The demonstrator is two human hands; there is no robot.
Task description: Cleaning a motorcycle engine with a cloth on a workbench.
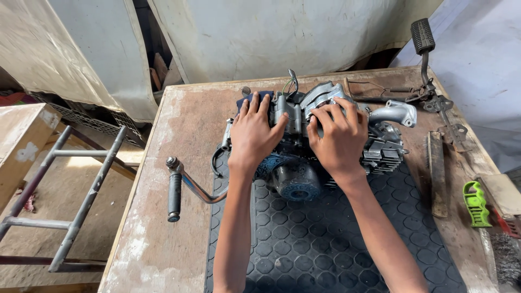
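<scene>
1. Centrally in the frame, a small grey engine (320,146) is sitting on a black rubber mat (325,239) laid over a worn wooden desk (163,179).
2. Left hand (254,135) is lying flat on the engine's left side, its grip spread apart, clamping nothing.
3. Right hand (339,135) is pressing on the engine's top, fingers apart and slightly curled.
4. A kick-start lever (182,187) is jutting toward the left.
5. A green handle (476,203) is lying at the right edge.

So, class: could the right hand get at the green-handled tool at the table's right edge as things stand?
Probably yes: the right hand rests on the engine, and only open mat and bare wood lie between it and the green-handled tool.
</scene>
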